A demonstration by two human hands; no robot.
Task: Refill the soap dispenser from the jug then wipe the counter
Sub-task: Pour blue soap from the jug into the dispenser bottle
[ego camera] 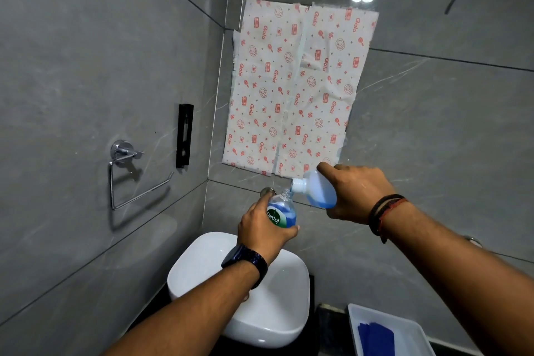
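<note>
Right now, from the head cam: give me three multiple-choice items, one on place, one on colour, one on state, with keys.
1. Where is the soap dispenser held?
A. above the white basin
B. inside the tray
C. on the towel ring

2. What colour is the liquid in the jug?
A. green
B. blue
C. clear yellow

3. How is the jug held?
A. upright and capped
B. lying in the basin
C. tilted, open mouth at the dispenser's neck

Answers: 1 A, the left hand grips it over the basin. 2 B, blue pools in the jug's low side. 3 C, the right hand tips it, mouth down-left at the neck.
</note>
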